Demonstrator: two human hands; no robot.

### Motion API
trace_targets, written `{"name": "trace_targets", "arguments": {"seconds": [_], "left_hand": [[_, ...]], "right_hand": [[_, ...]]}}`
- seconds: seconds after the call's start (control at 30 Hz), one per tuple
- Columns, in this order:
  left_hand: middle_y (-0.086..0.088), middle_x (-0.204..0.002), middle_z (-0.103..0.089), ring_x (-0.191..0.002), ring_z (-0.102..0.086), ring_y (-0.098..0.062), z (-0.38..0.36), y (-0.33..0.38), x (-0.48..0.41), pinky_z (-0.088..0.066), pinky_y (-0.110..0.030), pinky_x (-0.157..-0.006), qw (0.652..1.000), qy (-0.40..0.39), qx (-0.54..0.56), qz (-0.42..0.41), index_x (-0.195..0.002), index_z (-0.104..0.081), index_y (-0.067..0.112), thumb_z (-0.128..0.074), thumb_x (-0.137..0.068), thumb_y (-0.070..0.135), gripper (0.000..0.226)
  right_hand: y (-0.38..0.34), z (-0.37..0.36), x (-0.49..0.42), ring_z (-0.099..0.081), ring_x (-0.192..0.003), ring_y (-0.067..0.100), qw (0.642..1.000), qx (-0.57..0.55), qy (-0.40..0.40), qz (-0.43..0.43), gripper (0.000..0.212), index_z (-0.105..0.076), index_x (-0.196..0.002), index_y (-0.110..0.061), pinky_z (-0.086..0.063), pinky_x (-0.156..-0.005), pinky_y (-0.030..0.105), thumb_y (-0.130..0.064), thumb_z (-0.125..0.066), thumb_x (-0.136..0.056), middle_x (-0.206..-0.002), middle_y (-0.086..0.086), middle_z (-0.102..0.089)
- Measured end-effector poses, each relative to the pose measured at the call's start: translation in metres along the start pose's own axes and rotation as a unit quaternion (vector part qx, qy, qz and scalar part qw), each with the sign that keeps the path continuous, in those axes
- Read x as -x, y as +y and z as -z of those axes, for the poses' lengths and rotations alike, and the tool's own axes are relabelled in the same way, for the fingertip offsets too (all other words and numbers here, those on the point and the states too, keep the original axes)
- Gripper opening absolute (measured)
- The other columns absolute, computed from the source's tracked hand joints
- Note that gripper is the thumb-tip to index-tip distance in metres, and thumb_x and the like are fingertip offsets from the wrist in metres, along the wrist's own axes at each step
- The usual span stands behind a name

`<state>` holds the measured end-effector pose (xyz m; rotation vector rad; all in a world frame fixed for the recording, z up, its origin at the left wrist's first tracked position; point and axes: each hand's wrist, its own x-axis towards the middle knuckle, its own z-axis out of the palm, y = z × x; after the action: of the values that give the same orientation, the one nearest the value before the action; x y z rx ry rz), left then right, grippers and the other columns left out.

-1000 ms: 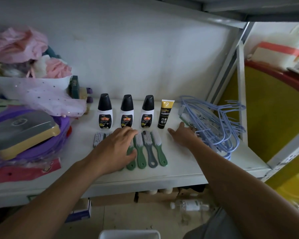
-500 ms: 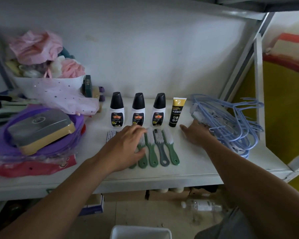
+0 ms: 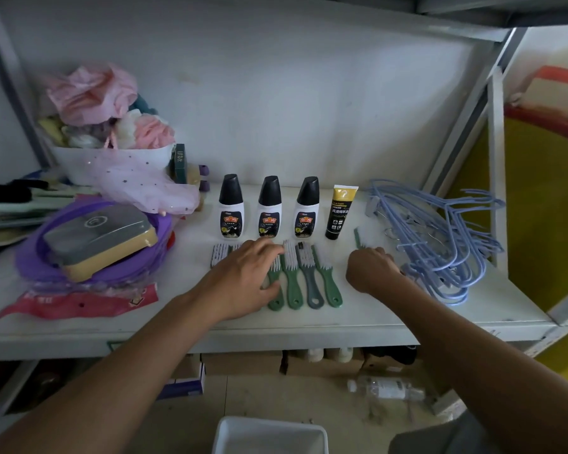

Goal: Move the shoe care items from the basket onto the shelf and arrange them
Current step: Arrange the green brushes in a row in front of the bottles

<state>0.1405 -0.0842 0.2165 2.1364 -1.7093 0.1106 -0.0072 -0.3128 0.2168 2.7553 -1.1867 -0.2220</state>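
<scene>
Several brushes [image 3: 293, 285] under flat left hand [image 3: 243, 280], right hand [image 3: 371, 270] curled round green brush [image 3: 358, 238].

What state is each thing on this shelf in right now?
Bottles: upright, black caps on.
Tube: standing on its cap.
Row of brushes: lying flat, side by side.
Left hand: fingers straight, resting on that row.
Right hand: curled round a green brush.
Hangers: piled flat on the shelf.

Open shelf [image 3: 374, 322] front — hangers [image 3: 440, 244] at right
</scene>
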Motion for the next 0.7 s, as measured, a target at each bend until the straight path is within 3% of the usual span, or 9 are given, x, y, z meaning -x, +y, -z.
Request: {"name": "trace_targets", "arguments": {"seconds": [0.23,0.4,0.53,0.63,0.7], "left_hand": [[0.005,-0.148,-0.042,-0.135,-0.038,-0.01,0.011,-0.005,0.015,-0.035,-0.03,-0.114,0.999,0.009,0.025,0.041,-0.149,-0.036,0.02,-0.059,-0.096,0.041,0.061],[0.005,-0.15,-0.042,-0.138,-0.037,-0.01,0.016,-0.002,0.017,-0.03,-0.024,-0.106,0.996,0.02,0.046,0.069,-0.147,-0.037,0.024,-0.062,-0.095,0.041,0.06],[0.004,-0.146,-0.045,-0.131,-0.039,-0.009,0.02,-0.003,0.016,-0.034,-0.026,-0.104,0.993,0.022,0.062,0.095,-0.146,-0.039,0.023,-0.064,-0.094,0.037,0.059],[0.003,-0.147,-0.045,-0.134,-0.041,-0.011,0.022,-0.009,0.015,-0.037,-0.03,-0.107,0.99,0.027,0.078,0.116,-0.146,-0.039,0.022,-0.064,-0.094,0.037,0.059],[0.003,-0.147,-0.045,-0.134,-0.041,-0.011,0.022,-0.012,0.015,-0.036,-0.029,-0.107,0.988,0.03,0.081,0.128,-0.146,-0.04,0.022,-0.064,-0.094,0.038,0.059]], "right_hand": [[0.008,0.001,0.033,-0.066,-0.098,0.027,0.997,-0.042,0.035,0.053,0.018,-0.063,-0.111,-0.007,-0.053,-0.078,0.032,-0.009,-0.05,-0.097,-0.105,0.012,-0.067],[0.014,0.0,0.037,-0.065,-0.081,0.02,0.991,-0.104,0.033,0.071,0.012,-0.065,-0.098,-0.015,-0.051,-0.067,0.029,-0.014,-0.053,-0.093,-0.088,0.005,-0.062],[0.023,0.007,0.039,-0.065,-0.1,0.025,0.984,-0.147,0.026,0.097,0.031,-0.066,-0.121,-0.015,-0.056,-0.086,0.037,-0.017,-0.06,-0.091,-0.115,0.007,-0.066],[0.033,0.011,0.034,-0.065,-0.095,0.024,0.971,-0.227,0.051,0.051,0.035,-0.06,-0.128,-0.019,-0.056,-0.084,0.036,-0.023,-0.062,-0.093,-0.12,0.007,-0.065],[0.035,0.012,0.029,-0.065,-0.103,0.027,0.966,-0.247,0.059,0.042,0.043,-0.051,-0.138,-0.023,-0.055,-0.088,0.038,-0.026,-0.059,-0.096,-0.127,0.01,-0.063]]}}
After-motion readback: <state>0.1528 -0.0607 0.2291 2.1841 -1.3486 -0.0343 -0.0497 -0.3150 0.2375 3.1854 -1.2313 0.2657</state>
